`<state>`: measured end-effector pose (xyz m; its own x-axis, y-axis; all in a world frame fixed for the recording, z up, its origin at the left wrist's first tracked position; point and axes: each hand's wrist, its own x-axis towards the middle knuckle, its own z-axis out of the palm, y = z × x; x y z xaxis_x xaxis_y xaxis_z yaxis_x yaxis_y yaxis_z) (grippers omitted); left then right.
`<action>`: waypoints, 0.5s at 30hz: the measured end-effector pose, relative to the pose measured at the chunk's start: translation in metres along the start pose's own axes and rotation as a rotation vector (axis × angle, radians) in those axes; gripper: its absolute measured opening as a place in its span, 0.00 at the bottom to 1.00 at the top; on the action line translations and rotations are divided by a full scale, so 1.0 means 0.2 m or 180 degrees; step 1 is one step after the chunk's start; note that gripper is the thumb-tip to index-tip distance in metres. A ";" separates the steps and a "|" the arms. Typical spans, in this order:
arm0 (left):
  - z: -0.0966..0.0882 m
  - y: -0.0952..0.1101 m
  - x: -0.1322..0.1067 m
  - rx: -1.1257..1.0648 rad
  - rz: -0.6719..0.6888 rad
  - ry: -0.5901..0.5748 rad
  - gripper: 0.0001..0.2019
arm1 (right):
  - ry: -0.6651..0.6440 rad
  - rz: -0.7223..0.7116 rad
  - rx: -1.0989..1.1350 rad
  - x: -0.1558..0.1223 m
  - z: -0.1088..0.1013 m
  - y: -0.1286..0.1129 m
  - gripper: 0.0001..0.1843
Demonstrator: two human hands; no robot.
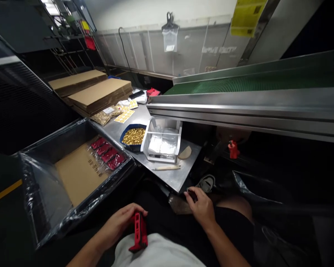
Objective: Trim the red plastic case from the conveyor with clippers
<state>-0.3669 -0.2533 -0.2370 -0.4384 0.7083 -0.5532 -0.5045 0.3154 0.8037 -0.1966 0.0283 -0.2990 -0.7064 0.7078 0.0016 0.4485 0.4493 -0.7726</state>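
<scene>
My left hand (119, 222) is closed round a flat red plastic part (139, 231) held upright over my lap. My right hand (200, 207) rests low by my knee, fingers curled on a small dark object (191, 193) that I cannot make out. To the left stands a cardboard box lined with dark plastic film (44, 193), with a row of several red bagged pieces (108, 152) lying along its far side.
A steel table (178, 174) holds a blue tray of small gold parts (133, 136), a clear plastic bin (163, 140), a pen-like tool (167, 168), yellow label sheets (124, 116) and flat cardboard stacks (100, 94). A green conveyor (253, 83) runs at the right.
</scene>
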 end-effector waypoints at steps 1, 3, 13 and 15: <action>-0.03 -0.01 -0.03 0.0057 0.0020 -0.0212 0.24 | 0.0002 0.0044 0.0033 -0.01 0.01 0.01 0.21; -0.08 -0.02 -0.06 0.0306 0.0007 -0.0215 0.24 | -0.0058 0.0110 0.0118 -0.02 0.01 0.01 0.21; 0.02 0.05 0.03 0.2262 0.0715 0.0705 0.21 | 0.0155 0.0263 0.0537 0.03 -0.15 -0.21 0.29; 0.03 0.03 0.04 0.2080 0.0794 0.0887 0.22 | 0.0187 0.0226 0.0519 0.04 -0.18 -0.24 0.27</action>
<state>-0.3687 -0.2414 -0.2348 -0.6977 0.6492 -0.3030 0.1404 0.5386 0.8308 -0.2041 0.0323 -0.2394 -0.6408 0.7674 -0.0234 0.3980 0.3061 -0.8648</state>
